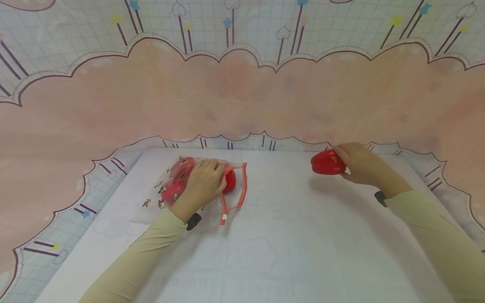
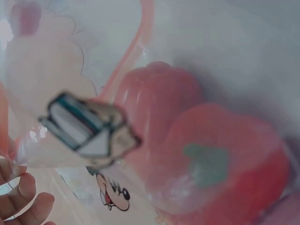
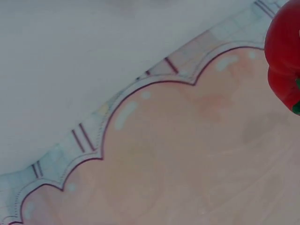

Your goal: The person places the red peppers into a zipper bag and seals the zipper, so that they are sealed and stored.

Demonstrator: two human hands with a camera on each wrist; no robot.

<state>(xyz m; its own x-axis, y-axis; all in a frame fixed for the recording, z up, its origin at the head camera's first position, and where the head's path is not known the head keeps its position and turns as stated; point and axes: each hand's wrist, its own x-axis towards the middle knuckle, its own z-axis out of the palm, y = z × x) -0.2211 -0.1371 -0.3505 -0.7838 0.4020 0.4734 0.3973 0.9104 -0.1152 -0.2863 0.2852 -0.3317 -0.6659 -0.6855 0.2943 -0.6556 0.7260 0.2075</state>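
Observation:
My right hand grips a red bell pepper above the right back part of the white table. In the right wrist view that pepper shows at the right edge, with a bit of green stem. Over on the left, my left hand holds the mouth of a clear, cartoon-printed zip bag with a red zip edge. Red bell peppers lie inside the bag; one shows a green stem through the plastic. Curled fingers of the left hand are at the bag film in the left wrist view.
The white table carries faint printing. Behind it hangs a pink and white patterned cloth, which also runs along both sides. The bag's mouth faces right, with a white slider at the near end of its zip.

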